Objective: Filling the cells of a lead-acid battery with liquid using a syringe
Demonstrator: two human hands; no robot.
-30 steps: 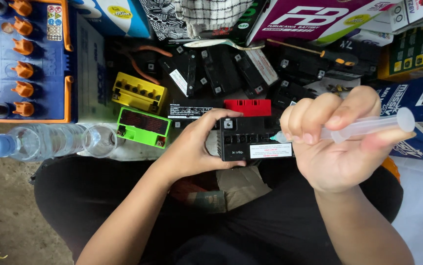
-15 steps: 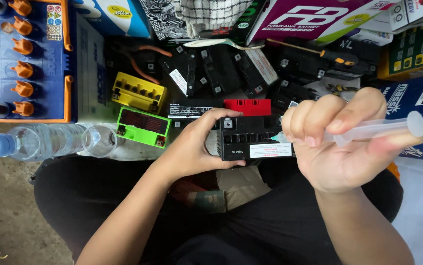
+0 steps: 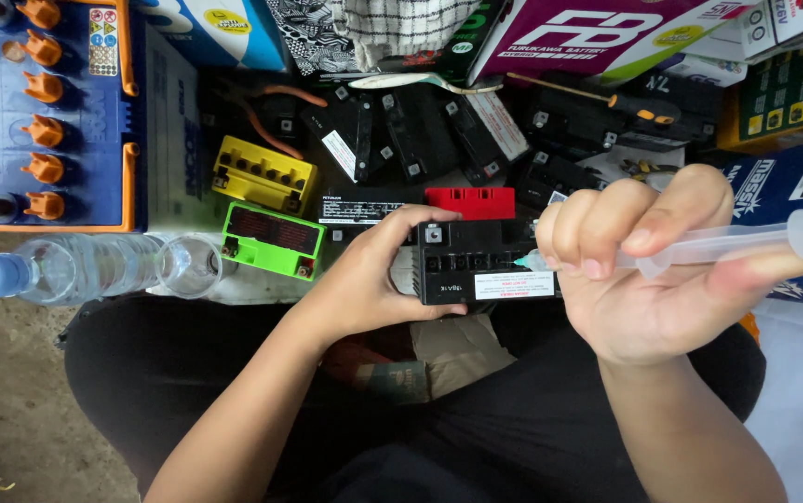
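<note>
Left hand [image 3: 364, 289] fingers wrapped round small black battery [image 3: 476, 270] over the lap; right hand [image 3: 643, 279] fingers pinching clear syringe [image 3: 699, 247], long axis 9-to-3 o'clock, tip touching battery's 3 o'clock edge.

Left hand [image 3: 373, 279] grips black battery [image 3: 476, 270]; right hand [image 3: 643, 279] holds syringe [image 3: 708, 247].

even soft daylight, no hard shadows; mild glare on syringe [image 3: 718, 244]; right hand [image 3: 648, 279] slightly soft, edges sharp.
</note>
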